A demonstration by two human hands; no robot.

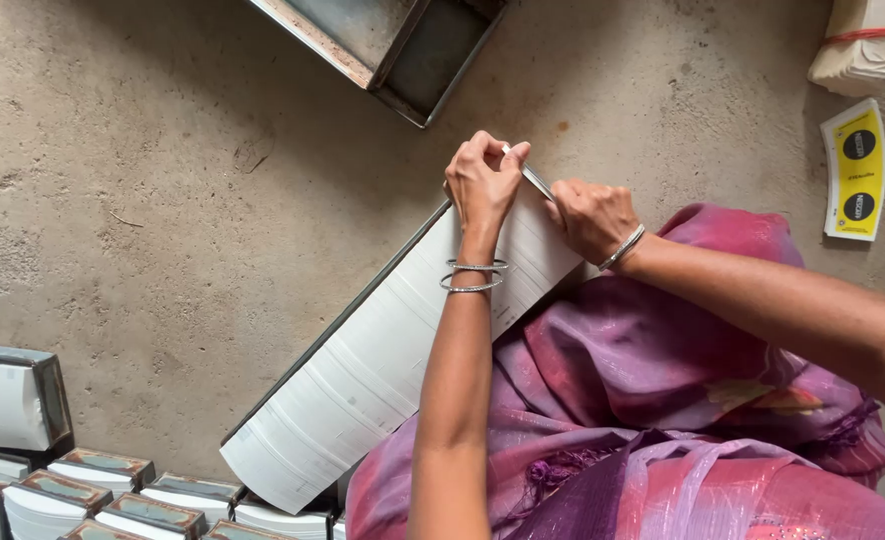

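A long row of white paper sheets packed on edge (383, 350) lies slanted across my lap, from lower left to upper right. My left hand (483, 180) grips the far end of the row, fingers pinched on a thin metal strip (537, 182) at its top. My right hand (591, 218) presses on the same end, just right of the left, fingers curled against the strip and the sheets. Both wrists wear metal bangles. Purple cloth (663, 400) over my legs hides the row's lower right side.
A metal tray (403, 50) sits on the concrete floor at top centre. Several bundles of white sheets (103, 490) are lined up at the lower left. A yellow printed card (855, 170) and a tied white stack (868, 45) lie at the upper right.
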